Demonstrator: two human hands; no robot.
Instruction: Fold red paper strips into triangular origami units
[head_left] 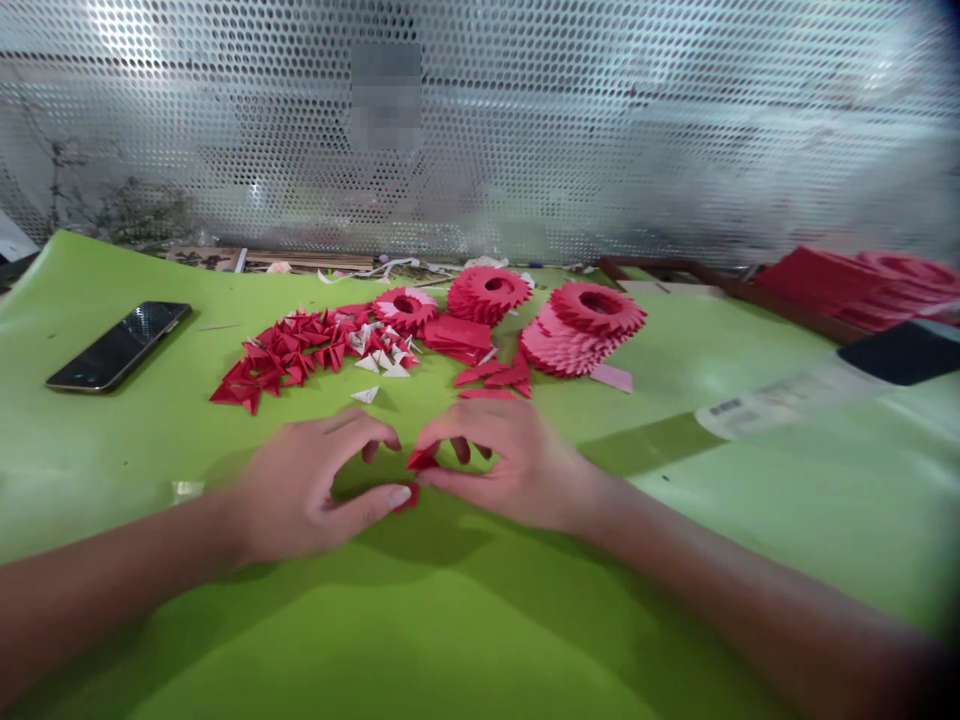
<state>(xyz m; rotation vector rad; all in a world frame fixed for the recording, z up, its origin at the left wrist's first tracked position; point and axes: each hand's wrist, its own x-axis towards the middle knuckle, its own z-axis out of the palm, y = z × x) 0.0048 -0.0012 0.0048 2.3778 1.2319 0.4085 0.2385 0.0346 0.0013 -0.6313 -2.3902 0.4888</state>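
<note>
My right hand [510, 465] pinches a small red folded paper piece [422, 460] between thumb and index finger. Just left of it, my left hand [315, 490] has its thumb and fingers apart. Its thumb tip is at another small red paper piece [407, 497], which is partly hidden. Beyond the hands spreads a heap of red folded paper triangles [292, 350], with white folded triangles [384, 350] at its right end. One white triangle [366, 395] lies alone nearer my hands. Flat red paper pieces [459, 338] are stacked behind my right hand.
Ring-shaped paper pieces stand at the back: a small one [405, 308], a red one [491, 292] and a taller pink-and-red one [581, 330]. A phone [120, 345] lies left. At right are a clear dark-capped container [795, 395] and red paper [825, 285]. Behind stands a perforated metal panel [525, 130].
</note>
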